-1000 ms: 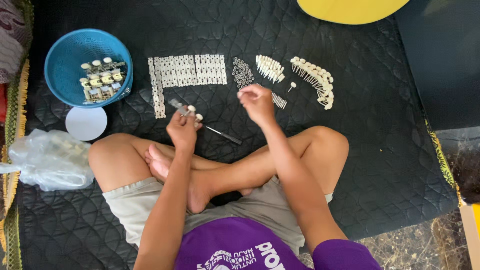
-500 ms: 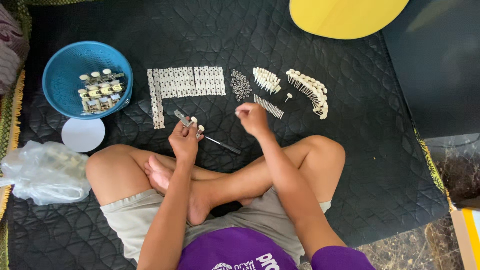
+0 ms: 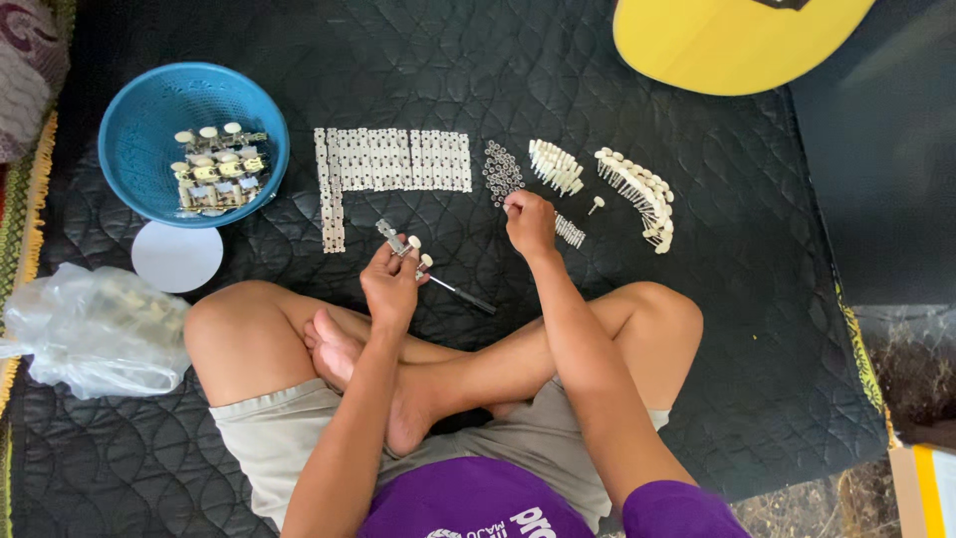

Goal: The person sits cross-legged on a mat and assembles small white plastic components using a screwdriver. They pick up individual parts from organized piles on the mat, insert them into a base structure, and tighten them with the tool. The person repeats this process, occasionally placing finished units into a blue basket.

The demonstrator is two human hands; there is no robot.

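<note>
Just beyond your crossed legs, on the black quilted mat (image 3: 757, 299), your two hands work side by side. Your left hand (image 3: 391, 282) is curled shut around a small metal tuning peg assembly (image 3: 401, 242) with cream knobs; its long axis runs from near right up to far left, sticking out past your knuckles toward the rows of white plates (image 3: 393, 161). A thin dark screwdriver (image 3: 460, 294) lies on the mat just right of that hand, slanting down to the right — whether your fingers touch its near end I cannot tell.

Your right hand (image 3: 530, 221) reaches farther out, its fingertips pinched narrow at the near edge of the little heap of grey metal rings (image 3: 502, 171). Something tiny may sit between them, but it is too small to make out. So the rings lie just far of your right fingers, and the held piece lies to their left and a little nearer you — the right hand is plainly the closer one to the heap.

Farther right sit a clutch of cream pegs (image 3: 555, 165), a short ridged strip (image 3: 570, 231), one loose peg (image 3: 596, 205) and a curved row of knobbed pegs (image 3: 637, 194). On the left are a blue bowl (image 3: 139, 110) of finished pieces, a white lid (image 3: 176, 256) and a clear plastic bag (image 3: 95, 329).
</note>
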